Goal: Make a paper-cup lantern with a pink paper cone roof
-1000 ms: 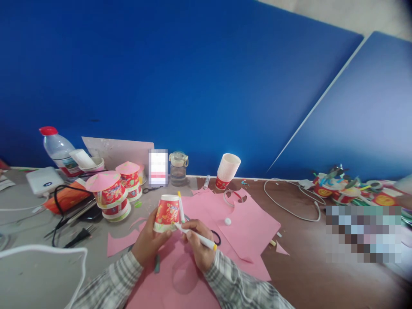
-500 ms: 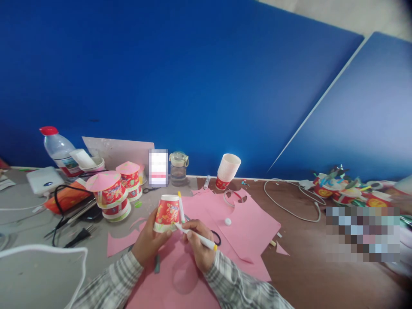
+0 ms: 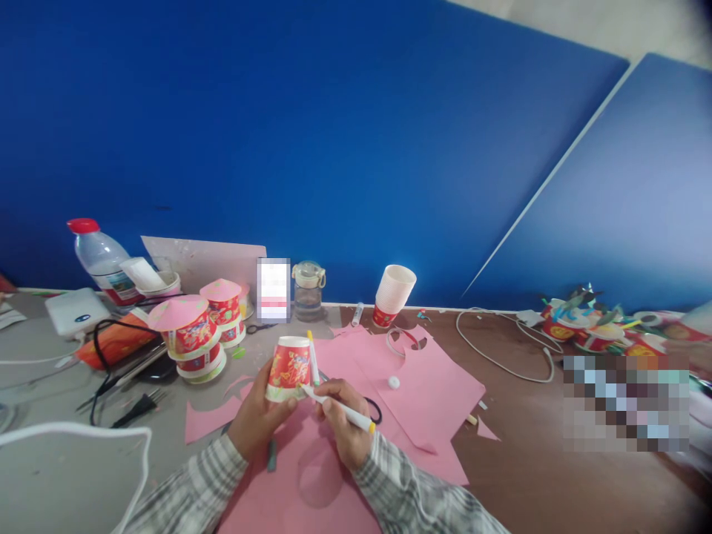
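Note:
A red patterned paper cup (image 3: 290,365) is turned upside down, its base up and its pale green band at the bottom. My left hand (image 3: 261,411) grips it from the left, thumb against the lower band. In my right hand (image 3: 342,423) is a white marker with a yellow end (image 3: 353,417), held like a pen. The marker's tip meets the cup's lower right edge, or is very close to it. Another slim marker (image 3: 313,360) stands just right of the cup. Pink paper (image 3: 300,497) lies beneath both hands, with scissors partly hidden near my right hand.
Stacked cups with pink cone tops (image 3: 181,315) stand at left, by a bottle (image 3: 97,256) and black cables. A lidded jar (image 3: 308,289) and a leaning cup stack (image 3: 396,289) stand at the back. A white cable (image 3: 500,360) and decorated cups (image 3: 561,322) are at right.
Both hands, the cup and the marker stay almost exactly where they were. At the far right edge, a blurred shape by the decorated cups has shifted slightly.

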The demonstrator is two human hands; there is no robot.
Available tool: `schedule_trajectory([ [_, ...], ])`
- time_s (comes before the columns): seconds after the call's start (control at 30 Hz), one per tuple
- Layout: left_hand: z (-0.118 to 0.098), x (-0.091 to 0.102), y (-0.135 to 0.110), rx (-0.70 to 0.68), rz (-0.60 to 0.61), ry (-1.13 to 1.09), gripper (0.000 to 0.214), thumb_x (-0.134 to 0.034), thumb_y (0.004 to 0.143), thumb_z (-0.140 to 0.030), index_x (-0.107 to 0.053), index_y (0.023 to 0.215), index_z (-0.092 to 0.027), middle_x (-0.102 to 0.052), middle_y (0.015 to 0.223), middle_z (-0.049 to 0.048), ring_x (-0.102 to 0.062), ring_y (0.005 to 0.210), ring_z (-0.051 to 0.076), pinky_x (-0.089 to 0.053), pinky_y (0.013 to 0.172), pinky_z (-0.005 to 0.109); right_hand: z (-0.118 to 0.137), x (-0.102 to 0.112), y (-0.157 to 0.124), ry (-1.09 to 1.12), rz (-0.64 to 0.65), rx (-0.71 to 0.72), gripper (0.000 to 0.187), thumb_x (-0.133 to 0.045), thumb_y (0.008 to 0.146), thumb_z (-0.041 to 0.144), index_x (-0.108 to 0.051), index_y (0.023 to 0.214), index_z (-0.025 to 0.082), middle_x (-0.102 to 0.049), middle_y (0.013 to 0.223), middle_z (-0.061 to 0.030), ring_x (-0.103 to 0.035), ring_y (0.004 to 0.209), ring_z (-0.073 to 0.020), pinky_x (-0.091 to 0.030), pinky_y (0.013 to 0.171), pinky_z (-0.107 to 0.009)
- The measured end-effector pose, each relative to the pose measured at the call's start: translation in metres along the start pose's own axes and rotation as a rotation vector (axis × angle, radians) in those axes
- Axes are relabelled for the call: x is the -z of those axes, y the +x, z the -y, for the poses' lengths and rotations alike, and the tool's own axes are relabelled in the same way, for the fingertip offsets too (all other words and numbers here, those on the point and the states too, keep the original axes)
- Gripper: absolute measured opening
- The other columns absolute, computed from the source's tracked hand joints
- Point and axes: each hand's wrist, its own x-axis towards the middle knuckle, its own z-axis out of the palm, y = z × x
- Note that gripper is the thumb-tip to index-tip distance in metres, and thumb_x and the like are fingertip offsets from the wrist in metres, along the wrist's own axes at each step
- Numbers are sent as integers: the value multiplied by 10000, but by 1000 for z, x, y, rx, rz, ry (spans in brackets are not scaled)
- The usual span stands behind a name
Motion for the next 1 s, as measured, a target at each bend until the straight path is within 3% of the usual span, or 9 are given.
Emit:
schedule_trajectory([
  [1.0,2,0,0,-38,2,51,814,-644,487,-500,-327,1192,-244,-559,1130,61,-532,974,286,-422,850,455,1,0,-1,0,26,24,200,-519,746,314,-654,784,172,-575,501,24,-479,385,-100,-420,376,-199],
])
